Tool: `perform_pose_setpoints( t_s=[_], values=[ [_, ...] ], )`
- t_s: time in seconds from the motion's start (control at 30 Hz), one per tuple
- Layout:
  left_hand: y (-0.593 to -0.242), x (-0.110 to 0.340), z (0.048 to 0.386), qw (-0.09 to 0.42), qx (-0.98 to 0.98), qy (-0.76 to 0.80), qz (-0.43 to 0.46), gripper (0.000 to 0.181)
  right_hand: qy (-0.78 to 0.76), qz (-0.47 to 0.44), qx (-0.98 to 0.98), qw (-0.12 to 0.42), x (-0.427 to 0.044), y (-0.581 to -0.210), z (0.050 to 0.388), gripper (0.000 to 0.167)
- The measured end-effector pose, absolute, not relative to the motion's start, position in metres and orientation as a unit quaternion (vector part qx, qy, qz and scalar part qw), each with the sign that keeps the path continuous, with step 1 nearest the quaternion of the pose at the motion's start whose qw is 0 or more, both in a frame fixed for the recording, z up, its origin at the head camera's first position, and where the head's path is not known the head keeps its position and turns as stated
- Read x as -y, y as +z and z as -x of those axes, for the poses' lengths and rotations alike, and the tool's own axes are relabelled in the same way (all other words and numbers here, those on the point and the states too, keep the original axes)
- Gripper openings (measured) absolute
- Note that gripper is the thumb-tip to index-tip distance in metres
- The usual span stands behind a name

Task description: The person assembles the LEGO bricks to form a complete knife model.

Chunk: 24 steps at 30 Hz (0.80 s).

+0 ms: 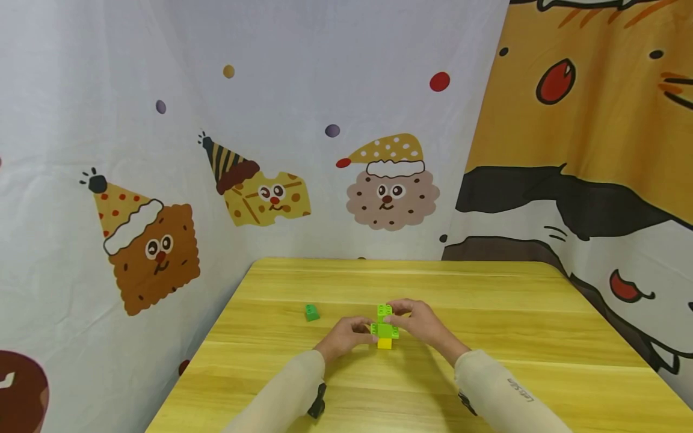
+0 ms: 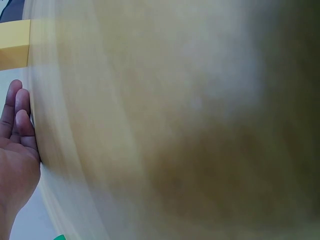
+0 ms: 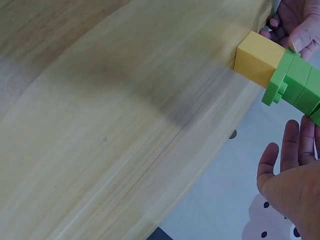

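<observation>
A small tower of toy building bricks stands upright on the table in the head view. At its base is a yellow brick (image 1: 384, 343), with a wider light green plate (image 1: 395, 332) above it and green bricks (image 1: 385, 311) stacked on top. My left hand (image 1: 346, 337) holds the tower low on its left, thumb at the plate's end. From the right, my right hand (image 1: 417, 319) pinches the upper green bricks between thumb and fingers. The right wrist view shows the yellow brick (image 3: 260, 57) and the left thumb against the green plate (image 3: 281, 77). The tower's far side is hidden.
A separate dark green brick (image 1: 311, 312) lies on the wooden table (image 1: 487, 288), left of the tower and farther back. Behind the table hangs a printed cloth (image 1: 303, 102) with cartoon figures. Both sleeved forearms reach in from the front edge.
</observation>
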<state>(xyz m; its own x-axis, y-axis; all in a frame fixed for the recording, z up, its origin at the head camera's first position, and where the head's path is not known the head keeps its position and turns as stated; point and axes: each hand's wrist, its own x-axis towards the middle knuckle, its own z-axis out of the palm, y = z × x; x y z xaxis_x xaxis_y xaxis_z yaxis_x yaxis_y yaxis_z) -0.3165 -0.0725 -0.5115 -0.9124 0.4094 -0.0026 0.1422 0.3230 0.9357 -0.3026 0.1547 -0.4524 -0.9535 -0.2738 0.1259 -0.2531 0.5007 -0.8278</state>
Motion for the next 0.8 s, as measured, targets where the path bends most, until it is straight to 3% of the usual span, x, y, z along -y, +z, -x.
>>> perform_pose_setpoints(
  t_s=[0.43, 0.8],
  values=[
    [-0.5105, 0.0731, 0.3157, 0.125, -0.802, 0.557, -0.176, 0.032, -0.429, 0.164, -0.888, -0.006, -0.1514, -0.4462, 0.3057, 0.026],
    [-0.5088, 0.0721, 0.3140, 0.120, -0.812, 0.547, -0.165, 0.033, -0.426, 0.160, -0.890, -0.006, -0.1533, -0.4492, 0.3036, 0.029]
  ],
)
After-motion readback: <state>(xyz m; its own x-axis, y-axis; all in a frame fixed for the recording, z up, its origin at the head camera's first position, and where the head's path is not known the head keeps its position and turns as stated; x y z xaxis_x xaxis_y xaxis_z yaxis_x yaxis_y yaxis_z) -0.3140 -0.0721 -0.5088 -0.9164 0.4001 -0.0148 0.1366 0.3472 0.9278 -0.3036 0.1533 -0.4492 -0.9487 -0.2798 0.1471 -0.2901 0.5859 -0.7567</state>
